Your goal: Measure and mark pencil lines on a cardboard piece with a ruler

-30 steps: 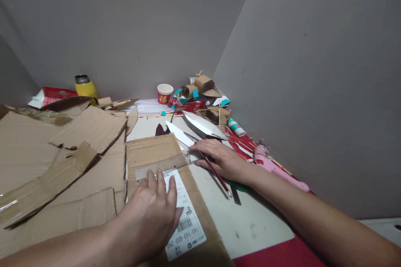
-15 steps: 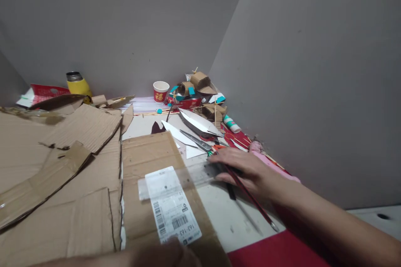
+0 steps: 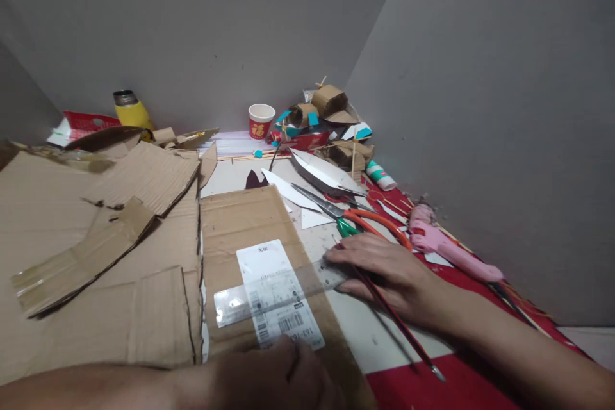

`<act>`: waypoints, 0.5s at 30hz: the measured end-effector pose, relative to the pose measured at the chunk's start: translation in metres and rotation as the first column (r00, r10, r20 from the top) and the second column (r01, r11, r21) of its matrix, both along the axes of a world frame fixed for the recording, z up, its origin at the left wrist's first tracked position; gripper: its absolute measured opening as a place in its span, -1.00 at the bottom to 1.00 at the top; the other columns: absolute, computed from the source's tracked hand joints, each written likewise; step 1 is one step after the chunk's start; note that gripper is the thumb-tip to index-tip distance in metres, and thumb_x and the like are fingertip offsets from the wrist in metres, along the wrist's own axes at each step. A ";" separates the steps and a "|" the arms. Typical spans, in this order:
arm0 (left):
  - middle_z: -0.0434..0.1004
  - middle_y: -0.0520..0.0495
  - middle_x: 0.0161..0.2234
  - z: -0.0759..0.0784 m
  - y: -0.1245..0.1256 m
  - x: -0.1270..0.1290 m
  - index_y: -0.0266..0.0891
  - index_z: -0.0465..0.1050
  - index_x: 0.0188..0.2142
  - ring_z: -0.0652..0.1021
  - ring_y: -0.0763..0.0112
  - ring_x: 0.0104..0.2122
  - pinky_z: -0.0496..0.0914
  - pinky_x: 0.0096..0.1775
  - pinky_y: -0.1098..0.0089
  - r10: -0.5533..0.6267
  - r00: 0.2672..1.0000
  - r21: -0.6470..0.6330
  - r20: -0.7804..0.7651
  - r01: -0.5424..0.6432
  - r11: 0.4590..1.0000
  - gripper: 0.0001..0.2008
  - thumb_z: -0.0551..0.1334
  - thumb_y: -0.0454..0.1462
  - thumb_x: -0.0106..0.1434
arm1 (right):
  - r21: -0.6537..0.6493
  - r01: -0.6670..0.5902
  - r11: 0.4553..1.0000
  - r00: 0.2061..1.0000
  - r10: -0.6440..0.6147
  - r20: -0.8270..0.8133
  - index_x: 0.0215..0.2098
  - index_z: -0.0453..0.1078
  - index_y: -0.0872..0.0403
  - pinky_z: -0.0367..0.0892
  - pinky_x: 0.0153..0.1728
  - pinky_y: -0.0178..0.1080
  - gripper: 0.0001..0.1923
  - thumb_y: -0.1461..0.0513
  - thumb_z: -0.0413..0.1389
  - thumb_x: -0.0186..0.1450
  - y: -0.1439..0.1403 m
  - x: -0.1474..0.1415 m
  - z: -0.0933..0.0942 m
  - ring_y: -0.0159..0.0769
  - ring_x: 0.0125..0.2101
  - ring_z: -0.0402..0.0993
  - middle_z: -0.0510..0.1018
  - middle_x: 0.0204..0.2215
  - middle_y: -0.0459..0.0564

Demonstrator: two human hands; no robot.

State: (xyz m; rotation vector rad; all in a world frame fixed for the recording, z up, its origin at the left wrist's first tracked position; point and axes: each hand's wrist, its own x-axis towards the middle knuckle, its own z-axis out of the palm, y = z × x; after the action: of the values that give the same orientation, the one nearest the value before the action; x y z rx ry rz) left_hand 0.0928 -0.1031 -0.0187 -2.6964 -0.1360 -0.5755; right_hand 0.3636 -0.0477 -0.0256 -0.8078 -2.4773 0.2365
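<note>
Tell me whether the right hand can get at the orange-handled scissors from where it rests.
Probably yes. The right hand lies on the ruler's end, just short of the scissors, with only bare table between; its pencil might hamper the fingers.

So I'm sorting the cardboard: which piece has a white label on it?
The flat cardboard piece under the clear ruler, nearest both hands; the others are bare brown.

The ruler [image 3: 281, 291] is clear, glossy plastic that catches the light. It lies on matt brown corrugated cardboard [image 3: 240, 221] with a smooth white paper label [image 3: 273, 285]. The scissors [image 3: 353, 218] have dull metal blades and shiny orange and green plastic handles. The pencil [image 3: 389, 311] looks like dark lacquered wood. The bench [image 3: 365, 339] is smooth, scuffed off-white.
</note>
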 end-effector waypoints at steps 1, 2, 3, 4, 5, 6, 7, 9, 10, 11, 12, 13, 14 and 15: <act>0.65 0.08 -0.28 0.000 0.000 0.001 -0.17 0.54 -0.20 0.58 0.43 -0.30 0.47 -0.34 0.41 0.003 1.000 0.006 0.012 -0.003 1.000 -0.76 0.09 -0.39 0.35 | 0.002 0.005 1.000 1.000 -0.005 0.004 0.08 0.36 0.05 0.44 -0.09 -0.11 -0.63 0.21 0.19 0.32 0.000 0.001 0.000 -0.20 -0.15 0.53 0.60 -0.20 0.07; 0.66 0.08 -0.26 0.000 0.001 0.002 -0.17 0.54 -0.19 0.59 0.42 -0.28 0.46 -0.34 0.41 0.006 1.000 0.006 0.026 -0.007 1.000 -0.75 0.08 -0.39 0.36 | 0.003 0.008 1.000 1.000 -0.008 0.009 0.08 0.36 0.05 0.43 -0.09 -0.10 -0.63 0.21 0.19 0.31 0.000 0.001 -0.001 -0.19 -0.15 0.53 0.60 -0.20 0.07; 0.66 0.08 -0.26 -0.001 0.000 0.002 -0.18 0.54 -0.19 0.59 0.42 -0.28 0.46 -0.34 0.40 0.010 0.999 0.001 0.032 -0.010 1.000 -0.74 0.07 -0.39 0.37 | 0.004 0.011 1.000 1.000 -0.011 0.014 0.09 0.35 0.04 0.43 -0.08 -0.09 -0.62 0.21 0.20 0.31 0.000 0.002 -0.001 -0.19 -0.15 0.53 0.60 -0.20 0.07; 0.67 0.07 -0.27 -0.002 0.000 0.002 -0.19 0.54 -0.18 0.60 0.41 -0.28 0.46 -0.34 0.40 0.015 1.000 -0.005 0.028 -0.014 1.000 -0.73 0.05 -0.38 0.38 | 0.003 0.012 1.000 1.000 -0.012 0.019 0.09 0.34 0.04 0.43 -0.07 -0.08 -0.61 0.21 0.20 0.31 0.001 0.003 -0.001 -0.19 -0.14 0.52 0.59 -0.19 0.07; 0.67 0.06 -0.27 -0.002 0.000 0.002 -0.20 0.54 -0.18 0.60 0.41 -0.28 0.46 -0.34 0.39 0.019 1.000 -0.008 0.020 -0.019 1.000 -0.72 0.04 -0.38 0.39 | 0.000 0.013 1.000 1.000 -0.013 0.023 0.10 0.34 0.03 0.43 -0.07 -0.07 -0.60 0.22 0.21 0.30 0.001 0.003 -0.002 -0.18 -0.13 0.52 0.59 -0.18 0.06; 0.67 0.05 -0.27 -0.003 0.000 0.001 -0.21 0.53 -0.18 0.60 0.41 -0.28 0.46 -0.33 0.39 0.023 1.000 -0.008 0.008 -0.023 1.000 -0.72 0.03 -0.38 0.39 | -0.001 0.015 1.000 1.000 -0.015 0.027 0.11 0.33 0.02 0.42 -0.07 -0.07 -0.59 0.22 0.21 0.30 0.001 0.004 -0.002 -0.18 -0.12 0.51 0.59 -0.18 0.06; 0.67 0.06 -0.26 -0.003 0.000 0.001 -0.20 0.53 -0.17 0.61 0.41 -0.26 0.47 -0.33 0.39 0.026 1.000 -0.004 -0.004 -0.026 1.000 -0.72 0.03 -0.38 0.39 | -0.003 0.020 1.000 0.999 -0.020 0.029 0.11 0.33 0.01 0.42 -0.07 -0.06 -0.58 0.22 0.22 0.29 0.001 0.004 -0.003 -0.17 -0.12 0.51 0.59 -0.17 0.06; 0.67 0.07 -0.22 -0.002 0.000 0.000 -0.19 0.52 -0.14 0.61 0.40 -0.22 0.48 -0.29 0.38 0.030 0.999 0.011 -0.021 -0.030 0.999 -0.73 0.04 -0.38 0.39 | -0.006 0.028 1.000 0.999 -0.028 0.024 0.12 0.33 0.00 0.42 -0.08 -0.07 -0.57 0.21 0.22 0.29 0.001 0.005 -0.004 -0.18 -0.11 0.50 0.58 -0.17 0.05; 0.67 0.07 -0.19 -0.002 0.001 0.000 -0.19 0.52 -0.13 0.61 0.39 -0.19 0.48 -0.27 0.37 0.032 0.999 0.021 -0.017 -0.031 0.999 -0.73 0.04 -0.37 0.39 | -0.008 0.030 1.000 0.999 -0.030 0.019 0.12 0.32 -0.01 0.42 -0.08 -0.07 -0.56 0.21 0.21 0.29 0.001 0.005 -0.004 -0.18 -0.12 0.50 0.59 -0.17 0.04; 0.66 0.06 -0.17 -0.001 0.002 0.000 -0.19 0.52 -0.12 0.61 0.38 -0.17 0.49 -0.24 0.36 0.039 0.999 0.028 -0.015 -0.038 0.999 -0.73 0.04 -0.37 0.39 | -0.008 0.029 1.000 0.999 -0.029 0.015 0.13 0.32 -0.02 0.42 -0.08 -0.07 -0.56 0.20 0.21 0.29 0.001 0.005 -0.004 -0.19 -0.12 0.50 0.59 -0.18 0.04; 0.66 0.05 -0.16 0.000 0.002 0.000 -0.20 0.52 -0.11 0.61 0.37 -0.15 0.49 -0.21 0.35 0.049 0.999 0.036 -0.007 -0.049 0.998 -0.72 0.03 -0.36 0.39 | -0.007 0.028 1.000 1.000 -0.028 0.015 0.13 0.33 -0.02 0.42 -0.09 -0.08 -0.56 0.20 0.21 0.29 0.000 0.005 -0.004 -0.19 -0.12 0.50 0.59 -0.18 0.03; 0.66 0.03 -0.16 0.000 0.003 0.001 -0.22 0.51 -0.11 0.61 0.35 -0.13 0.49 -0.19 0.33 0.062 0.998 0.041 -0.002 -0.062 0.997 -0.72 0.03 -0.35 0.39 | -0.005 0.027 1.000 1.000 -0.027 0.015 0.13 0.33 -0.02 0.41 -0.08 -0.08 -0.57 0.20 0.21 0.30 0.000 0.005 -0.003 -0.19 -0.12 0.50 0.59 -0.18 0.04; 0.66 0.00 -0.16 0.001 0.004 0.001 -0.25 0.51 -0.10 0.61 0.33 -0.12 0.49 -0.17 0.32 0.073 0.997 0.043 -0.006 -0.073 0.996 -0.72 0.03 -0.35 0.38 | -0.001 0.027 1.000 1.000 -0.027 0.017 0.12 0.33 -0.01 0.41 -0.08 -0.08 -0.57 0.20 0.21 0.30 0.000 0.005 -0.002 -0.19 -0.12 0.50 0.59 -0.18 0.04; 0.66 -0.02 -0.16 0.000 0.004 0.002 -0.27 0.51 -0.10 0.61 0.31 -0.13 0.49 -0.16 0.32 0.079 0.997 0.046 -0.011 -0.078 0.996 -0.73 0.04 -0.35 0.38 | 0.003 0.027 1.000 0.999 -0.027 0.019 0.12 0.33 0.00 0.40 -0.08 -0.07 -0.58 0.20 0.21 0.30 -0.001 0.005 -0.002 -0.19 -0.12 0.50 0.59 -0.18 0.05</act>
State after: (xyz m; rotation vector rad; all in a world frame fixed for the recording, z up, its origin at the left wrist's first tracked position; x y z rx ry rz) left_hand 0.0944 -0.0992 -0.0184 -2.6371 -0.2217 -0.5317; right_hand 0.3682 -0.0482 -0.0271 -0.8451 -2.4822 0.2171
